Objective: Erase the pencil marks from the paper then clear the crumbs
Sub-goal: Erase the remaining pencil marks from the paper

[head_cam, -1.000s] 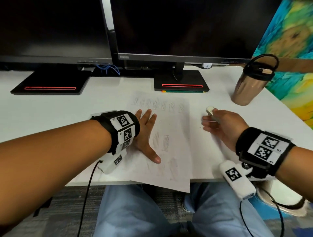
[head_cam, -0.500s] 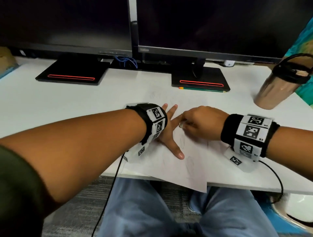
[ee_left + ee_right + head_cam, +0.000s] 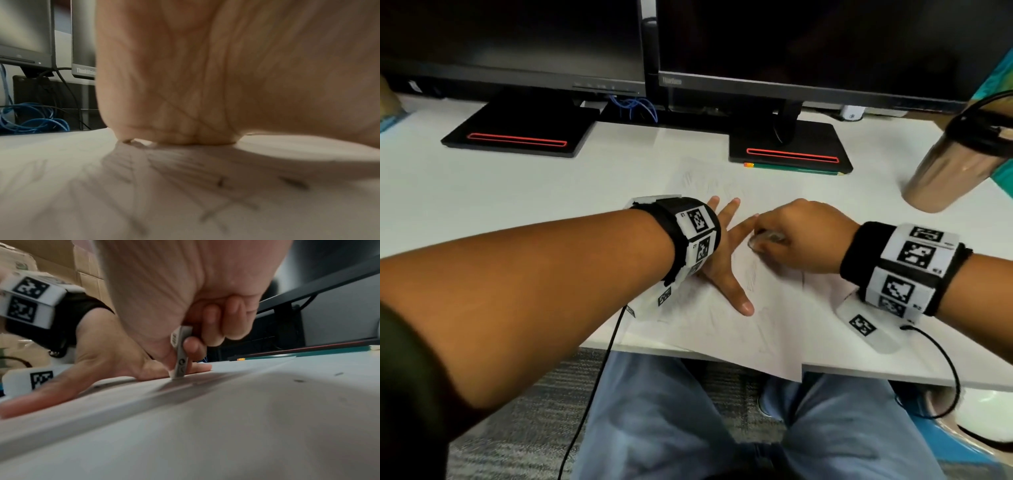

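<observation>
On white bench (image 3: pixel 500 202): white pencil-marked paper sheet (image 3: pixel 722 329), near corner overhanging edge. Left hand (image 3: pixel 717 263) flat on paper, fingers spread. Right hand (image 3: pixel 796 236) pinching small grey-white block eraser (image 3: pixel 180 356), tip touching paper beside left fingers.

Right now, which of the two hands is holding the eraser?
The right hand. Its fingers pinch the eraser with the tip on the paper. The left hand lies flat, fingers spread, pressing the paper down.
</observation>
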Available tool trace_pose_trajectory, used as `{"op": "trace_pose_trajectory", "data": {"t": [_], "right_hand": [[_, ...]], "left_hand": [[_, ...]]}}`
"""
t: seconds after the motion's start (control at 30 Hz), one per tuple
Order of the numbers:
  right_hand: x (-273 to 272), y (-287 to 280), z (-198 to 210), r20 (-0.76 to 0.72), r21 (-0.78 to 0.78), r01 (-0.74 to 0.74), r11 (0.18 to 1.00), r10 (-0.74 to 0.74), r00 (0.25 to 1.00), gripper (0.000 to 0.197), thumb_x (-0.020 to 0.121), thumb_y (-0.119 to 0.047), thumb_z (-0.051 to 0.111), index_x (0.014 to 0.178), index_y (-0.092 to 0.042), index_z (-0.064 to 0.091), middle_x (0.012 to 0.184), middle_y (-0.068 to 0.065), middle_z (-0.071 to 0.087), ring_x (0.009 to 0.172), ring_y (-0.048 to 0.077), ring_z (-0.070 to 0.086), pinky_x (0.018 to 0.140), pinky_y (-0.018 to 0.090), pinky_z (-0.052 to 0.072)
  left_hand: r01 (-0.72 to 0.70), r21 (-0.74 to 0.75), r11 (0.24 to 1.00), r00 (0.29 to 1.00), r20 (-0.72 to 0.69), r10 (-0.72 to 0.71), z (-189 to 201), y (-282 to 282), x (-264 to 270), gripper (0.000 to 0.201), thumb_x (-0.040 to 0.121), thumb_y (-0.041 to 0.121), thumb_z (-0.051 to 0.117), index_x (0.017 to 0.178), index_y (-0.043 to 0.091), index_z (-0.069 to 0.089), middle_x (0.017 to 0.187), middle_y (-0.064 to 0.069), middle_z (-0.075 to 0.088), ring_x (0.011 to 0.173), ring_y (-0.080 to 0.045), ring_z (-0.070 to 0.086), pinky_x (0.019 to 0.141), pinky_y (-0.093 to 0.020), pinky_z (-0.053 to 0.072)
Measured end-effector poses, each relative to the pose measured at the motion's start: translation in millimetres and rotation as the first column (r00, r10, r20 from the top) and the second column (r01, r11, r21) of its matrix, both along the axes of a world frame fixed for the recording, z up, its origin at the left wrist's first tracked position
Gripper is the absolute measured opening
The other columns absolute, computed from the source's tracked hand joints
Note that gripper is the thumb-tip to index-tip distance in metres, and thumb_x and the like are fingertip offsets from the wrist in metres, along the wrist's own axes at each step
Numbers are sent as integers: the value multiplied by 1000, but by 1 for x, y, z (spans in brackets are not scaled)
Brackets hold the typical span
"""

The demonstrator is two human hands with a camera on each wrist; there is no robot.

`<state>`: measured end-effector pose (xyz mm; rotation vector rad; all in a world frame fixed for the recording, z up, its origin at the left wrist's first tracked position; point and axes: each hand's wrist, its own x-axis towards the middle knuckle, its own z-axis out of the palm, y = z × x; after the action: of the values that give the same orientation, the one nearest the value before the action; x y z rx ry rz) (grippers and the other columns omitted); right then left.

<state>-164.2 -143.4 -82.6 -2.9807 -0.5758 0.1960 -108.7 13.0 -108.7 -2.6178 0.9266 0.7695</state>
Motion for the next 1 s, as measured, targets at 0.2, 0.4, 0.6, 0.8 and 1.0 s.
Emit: {"op": "trace_pose_trajectory", "data": {"t": [0.2,0.4,0.6,0.8,1.0], "right_hand": [[0,1,-1,-40,45,-2,999,4,999,20,91,-36,57,108,-37,66,90,-12,71,80,15,64,68,31,50],[-4,5,-8,-74,106,-61,993,69,995,11,90,-32,61,97,-32,70,72,-25,57,74,12,62,67,33,52],[-2,2,-9,-27,75,-74,994,76,997,13,90,-32,60,100,-31,69,71,-21,58,70,13,58,64,30,48],[3,-1,-9,42,61,-34,998,31,999,12,91,-34,59,99,-33,68,71,-18,58,68,13,58,57,25,39],[0,-1,-8,22,69,-32,997,31,999,16,91,-36,57,104,-37,68,84,-11,70,74,15,63,63,30,48]], "left_hand": [[-2,17,1000,1000,-4,2,0,0,1,150,42,96,60,144,41,-36,156,-4,-41,145,-37,-30,115,-65,-3],[-3,14,1000,1000,-9,3,1,0,0,149,45,94,61,145,39,-36,155,-4,-41,145,-37,-31,115,-64,-4],[-7,22,1000,1000,-16,7,2,-1,0,150,44,94,62,144,40,-36,155,-4,-42,145,-37,-31,115,-65,-3],[-10,14,1000,1000,-17,10,4,-1,-1,149,45,93,63,145,40,-34,156,-4,-41,145,-37,-30,115,-65,-2],[-9,13,1000,1000,-12,9,4,0,-1,148,47,93,63,146,40,-33,156,-4,-40,146,-36,-29,115,-65,-2]]}}
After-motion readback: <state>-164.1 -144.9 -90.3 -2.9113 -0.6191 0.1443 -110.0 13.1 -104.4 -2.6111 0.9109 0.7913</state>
